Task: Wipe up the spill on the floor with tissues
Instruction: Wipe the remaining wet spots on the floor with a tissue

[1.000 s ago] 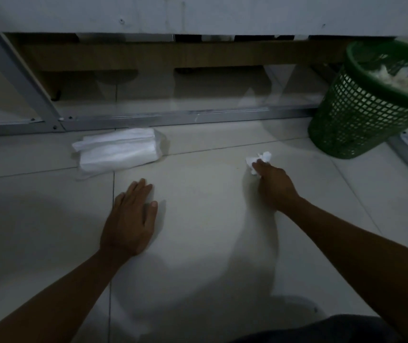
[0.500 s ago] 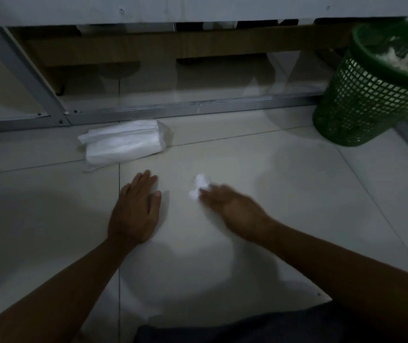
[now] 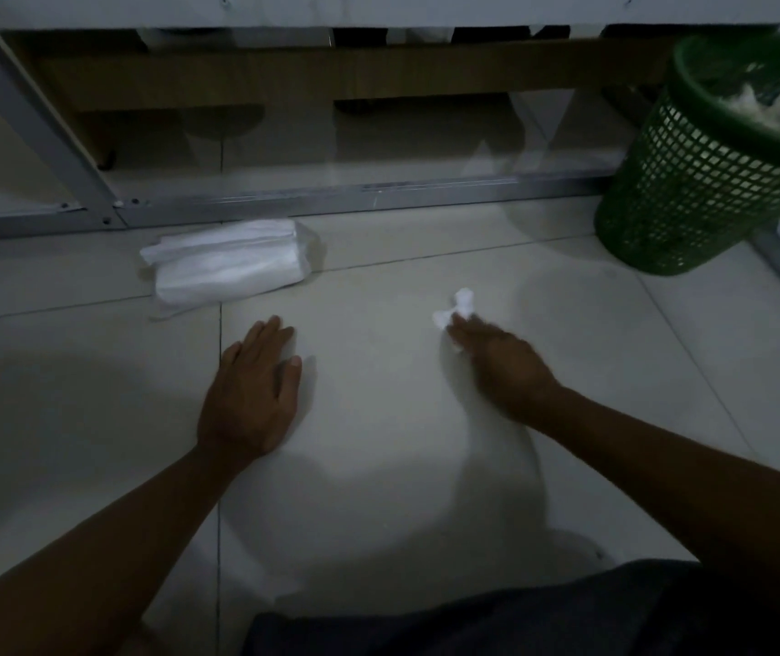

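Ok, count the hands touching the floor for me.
2. The left hand lies flat on the tile, near the tissue pack. The right hand presses a crumpled tissue to the floor, toward the green bin.

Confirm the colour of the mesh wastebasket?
Green wastebasket, seen in the head view, far right.

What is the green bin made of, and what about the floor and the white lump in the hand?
Green bin: probably plastic, a moulded lattice of small holes with a smooth rim.
Floor: looks like glazed tile, pale with thin joint lines and a soft sheen.
White lump: crumpled tissue paper, soft and wrinkled, under the right hand.
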